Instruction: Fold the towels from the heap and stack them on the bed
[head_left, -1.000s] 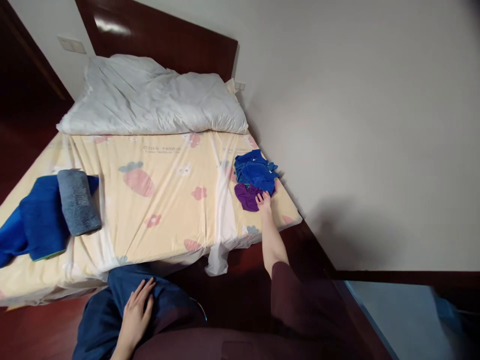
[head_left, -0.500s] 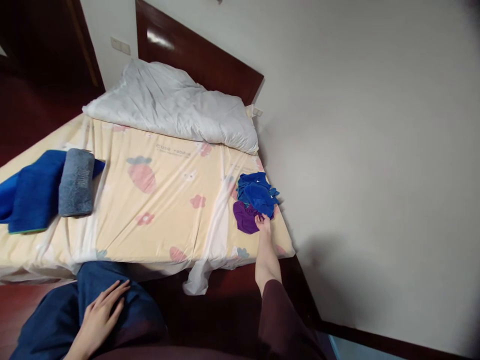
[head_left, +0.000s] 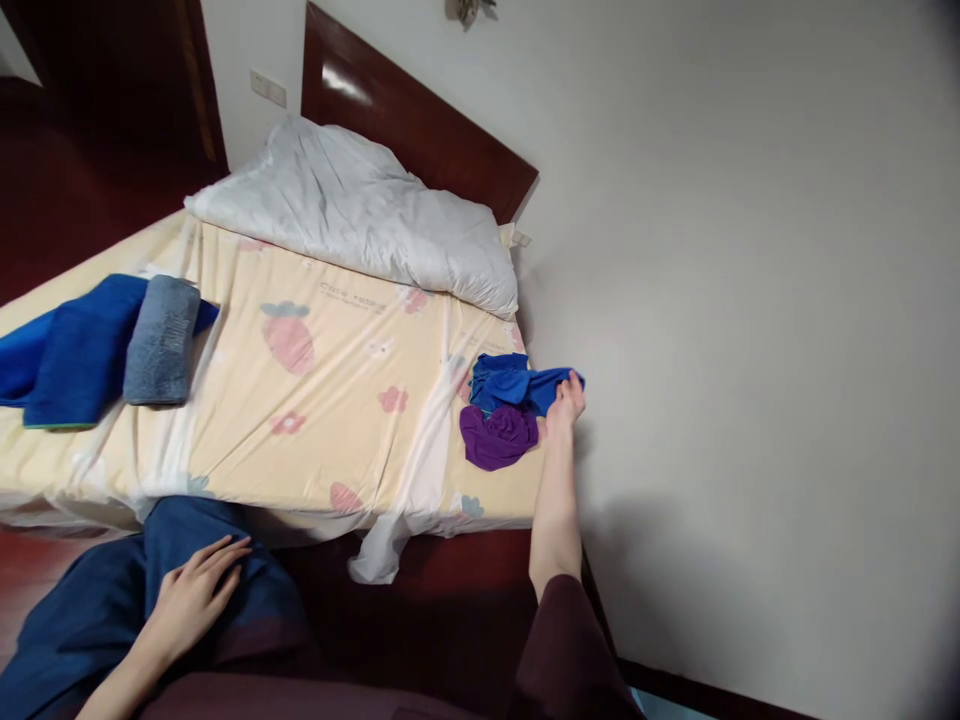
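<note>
Out to the right, my right hand (head_left: 566,398) grips the end of a blue cloth (head_left: 517,388), pulling it out past the bed's right edge. The rest of that cloth lies bunched on the bed, thin and crumpled. Just in front of it sits a crumpled purple cloth (head_left: 496,438), close to my wrist. My left hand (head_left: 191,595) rests on my thigh with its fingers stretched out, holding nothing.
On the bed's left side lie a blue towel (head_left: 86,350) and a rolled grey towel (head_left: 161,342). A white quilt (head_left: 360,205) is heaped by the wooden headboard (head_left: 412,100). The patterned bed sheet (head_left: 345,400) has clear plastic over it. A wall (head_left: 735,350) stands close on the right.
My right hand has moved right and a little up from beside the purple cloth, drawing one end of the blue cloth outward. My left hand stays on my thigh. The view has shifted slightly.
</note>
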